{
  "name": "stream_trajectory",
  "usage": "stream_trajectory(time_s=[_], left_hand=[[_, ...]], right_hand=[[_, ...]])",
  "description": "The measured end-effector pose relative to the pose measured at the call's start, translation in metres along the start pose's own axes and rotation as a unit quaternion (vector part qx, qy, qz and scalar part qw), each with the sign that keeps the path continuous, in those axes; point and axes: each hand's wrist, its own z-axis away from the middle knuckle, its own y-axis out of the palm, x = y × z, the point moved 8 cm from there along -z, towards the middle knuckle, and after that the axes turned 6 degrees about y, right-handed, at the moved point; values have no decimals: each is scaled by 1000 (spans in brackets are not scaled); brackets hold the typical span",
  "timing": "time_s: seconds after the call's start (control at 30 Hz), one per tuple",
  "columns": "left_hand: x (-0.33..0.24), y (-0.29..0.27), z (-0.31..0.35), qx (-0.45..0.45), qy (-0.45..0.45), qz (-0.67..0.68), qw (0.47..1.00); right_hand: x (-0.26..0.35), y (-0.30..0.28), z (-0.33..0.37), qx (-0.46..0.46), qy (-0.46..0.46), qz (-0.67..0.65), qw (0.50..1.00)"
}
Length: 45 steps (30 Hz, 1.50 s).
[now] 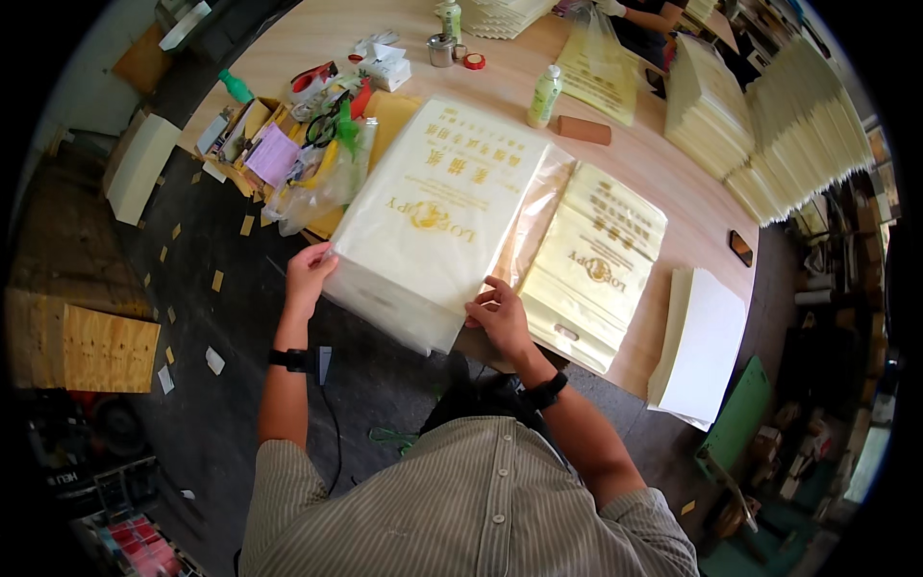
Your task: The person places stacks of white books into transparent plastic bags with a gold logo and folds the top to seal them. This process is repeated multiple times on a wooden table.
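A clear plastic bag [433, 188] with gold print lies on the table in front of me, its loose near end drooping past the table edge. White sheets seem to fill it. My left hand [310, 276] pinches the bag's near left edge between thumb and fingers. At its near right edge, the curled fingers of my right hand [498, 313] grip the plastic. Just right of that hand is a flat pile of yellowish printed plastic bags [596, 264] with a handle slot at the near end.
Left on the table stands a box [252, 144] of tools and scraps. Beyond the bags are a bottle [544, 96] and a brown block [585, 130]. White paper [702, 337] and a phone [739, 248] lie right. Tall stacks [798, 125] stand far right; a gloved co-worker's hand [610, 8] is across.
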Motion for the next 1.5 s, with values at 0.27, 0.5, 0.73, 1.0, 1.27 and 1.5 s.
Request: stream_trajectory(time_s=[0.27,0.5,0.73,1.0,1.27,1.5], left_hand=[[-55,-11,8,-62,190,-370,907],[-4,50,-1,112,256,-441,853],[4,48,-19,129,169,-328,921],[-78,59,3,61,313,-433,843],[-78,367,187,376,353,-245,821],[39,469,192,375,354,-394,761]], right_hand=[[-17,-9,2,-41,-60,84,994],[-8,33,13,-69,-197,228,951],[-1,33,12,-133,-207,310,919],[-1,-35,38,-34,-242,260,934],[-77,-282,117,-261,-261,455,810],[-110,-300,77,-160,-267,533,787]])
